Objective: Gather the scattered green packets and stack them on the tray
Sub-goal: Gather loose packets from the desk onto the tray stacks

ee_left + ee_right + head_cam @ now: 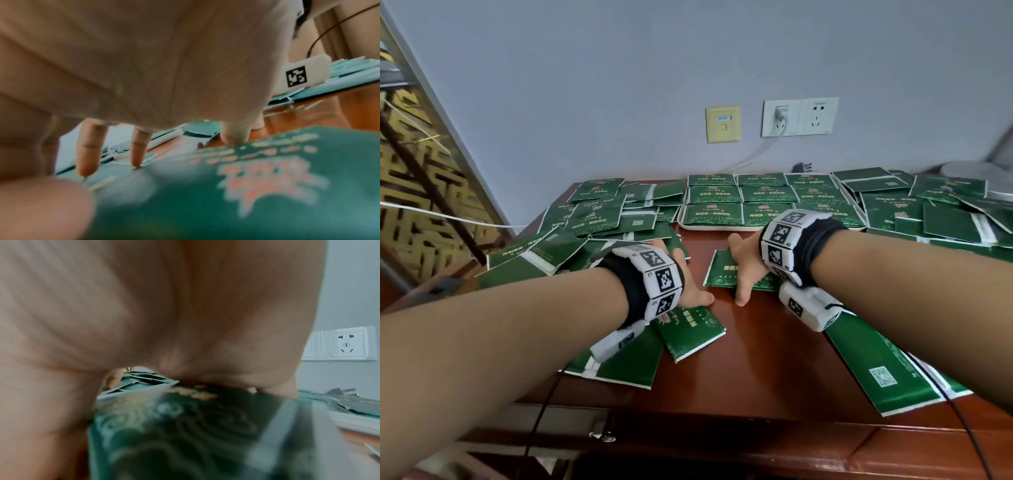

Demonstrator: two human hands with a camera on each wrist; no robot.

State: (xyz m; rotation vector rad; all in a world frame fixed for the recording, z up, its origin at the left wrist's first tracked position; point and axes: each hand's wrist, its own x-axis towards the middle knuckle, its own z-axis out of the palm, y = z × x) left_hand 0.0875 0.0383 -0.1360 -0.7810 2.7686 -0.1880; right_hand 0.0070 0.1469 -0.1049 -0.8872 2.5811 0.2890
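Two rows of green packets lie face up on the white tray (722,227) at the back of the wooden table (750,359). My left hand (688,274) arches over a loose green packet (695,329). Its straight fingertips (137,160) press on the far edge of that packet (226,203), and the thumb touches its other edge. My right hand (743,270) spans a second green packet (719,270) just in front of the tray, thumb at the near edge and fingers curled at the far edge. This packet (185,434) lies under the palm.
Heaps of green packets lie left (592,219) and right (928,212) of the tray. More lie near the front under both forearms (887,370). Wall sockets (798,118) with a plugged white cable stand behind. A lattice screen (421,192) borders the left.
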